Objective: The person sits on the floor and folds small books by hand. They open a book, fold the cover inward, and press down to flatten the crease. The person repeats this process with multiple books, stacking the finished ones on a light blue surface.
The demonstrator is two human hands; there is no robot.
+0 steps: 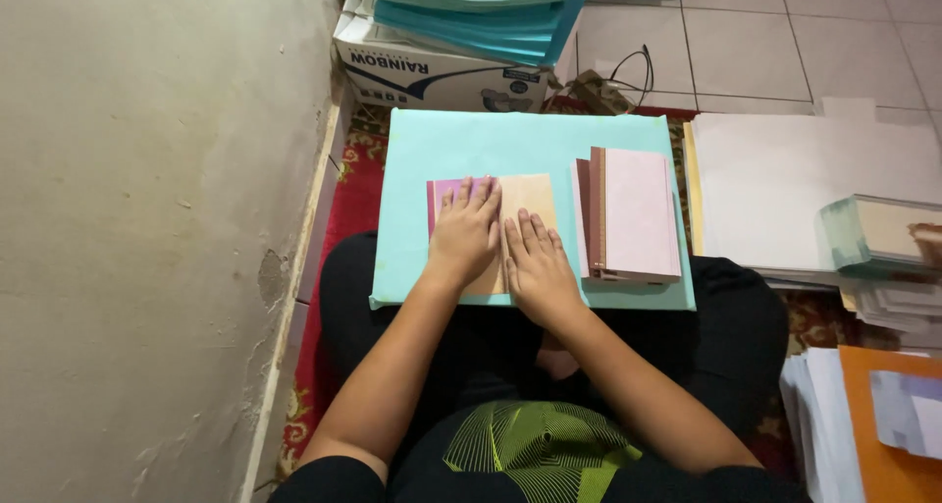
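My left hand (463, 230) and my right hand (535, 263) lie flat, fingers together, on a small tan and pink booklet (528, 193). The booklet rests on a large light-green paper stack (442, 145) laid across my lap. Just right of my hands a pile of pink-covered booklets with brown spines (633, 213) sits on the same green stack. Neither hand grips anything; both press down on the booklet.
A cardboard box (432, 71) topped with teal paper stands beyond the green stack. White sheets (785, 169) and a stack of bound pads (878, 233) lie to the right, orange and white sheets (883, 415) at lower right. A wall (147, 218) runs along the left.
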